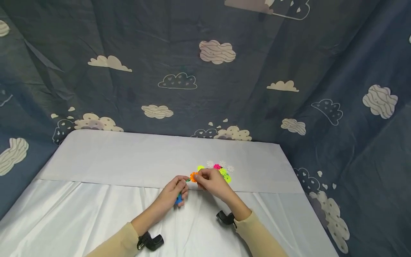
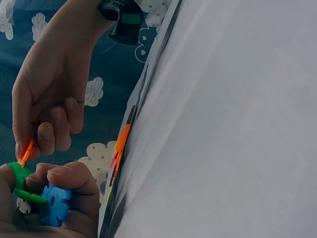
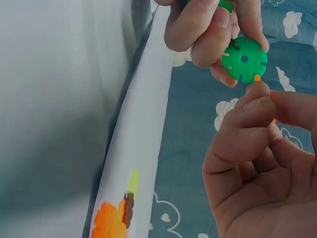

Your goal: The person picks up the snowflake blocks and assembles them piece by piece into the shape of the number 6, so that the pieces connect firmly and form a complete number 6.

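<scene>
Between the thumb and fingers of my left hand (image 1: 170,192) is a green notched disc (image 3: 244,59). A second green piece (image 2: 30,197) and a blue notched disc (image 2: 55,206) sit in the same hand, close against each other under the curled fingers. My right hand (image 1: 214,182) pinches an orange notched disc (image 1: 193,176) by its side. In both wrist views the orange disc's edge meets a notch at the green disc's rim. Most of the orange disc is hidden by the right fingers in the right wrist view.
Loose notched discs lie on the white-covered table (image 1: 128,157) just beyond the right hand: a pink disc (image 1: 217,166), several white discs (image 1: 230,169) and yellow-green discs (image 1: 227,177). A dark cloud-patterned curtain (image 1: 135,96) hangs behind the table and along its sides.
</scene>
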{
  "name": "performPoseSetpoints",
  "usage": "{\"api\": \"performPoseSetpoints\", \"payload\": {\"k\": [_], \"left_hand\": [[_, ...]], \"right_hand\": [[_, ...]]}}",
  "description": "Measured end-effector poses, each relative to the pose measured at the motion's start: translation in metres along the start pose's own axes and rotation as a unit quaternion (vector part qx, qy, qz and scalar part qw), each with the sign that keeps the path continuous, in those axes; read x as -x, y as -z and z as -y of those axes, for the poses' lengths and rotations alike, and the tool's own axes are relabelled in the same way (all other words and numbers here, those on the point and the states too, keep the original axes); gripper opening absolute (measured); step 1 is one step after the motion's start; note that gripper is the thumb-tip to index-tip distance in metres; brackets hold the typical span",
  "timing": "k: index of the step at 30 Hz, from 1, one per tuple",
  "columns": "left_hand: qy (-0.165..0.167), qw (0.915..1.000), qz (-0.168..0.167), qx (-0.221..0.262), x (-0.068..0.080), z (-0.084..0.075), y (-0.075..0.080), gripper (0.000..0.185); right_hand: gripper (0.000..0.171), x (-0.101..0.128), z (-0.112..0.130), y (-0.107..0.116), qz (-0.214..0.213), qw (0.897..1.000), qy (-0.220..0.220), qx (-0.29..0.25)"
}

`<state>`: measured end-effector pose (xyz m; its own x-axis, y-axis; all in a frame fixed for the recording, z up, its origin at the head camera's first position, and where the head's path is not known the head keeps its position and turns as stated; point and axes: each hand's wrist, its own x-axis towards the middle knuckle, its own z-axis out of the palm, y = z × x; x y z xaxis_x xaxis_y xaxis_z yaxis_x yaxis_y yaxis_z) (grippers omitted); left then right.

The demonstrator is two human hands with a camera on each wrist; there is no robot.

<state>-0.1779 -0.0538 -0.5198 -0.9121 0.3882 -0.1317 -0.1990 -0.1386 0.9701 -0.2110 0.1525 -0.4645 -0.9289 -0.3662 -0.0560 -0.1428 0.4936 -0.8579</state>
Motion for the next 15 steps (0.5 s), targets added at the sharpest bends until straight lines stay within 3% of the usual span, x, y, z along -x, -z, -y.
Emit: {"api": "performPoseSetpoints", "payload": {"k": [15], "left_hand": [[-0.022,0.9998,-0.002,-0.004,0.003,-0.001,-0.002,0.036]], "right_hand": [[0.030,0.000,-0.002,-0.023,-0.065,0.997,-0.001,-0.030]]}}
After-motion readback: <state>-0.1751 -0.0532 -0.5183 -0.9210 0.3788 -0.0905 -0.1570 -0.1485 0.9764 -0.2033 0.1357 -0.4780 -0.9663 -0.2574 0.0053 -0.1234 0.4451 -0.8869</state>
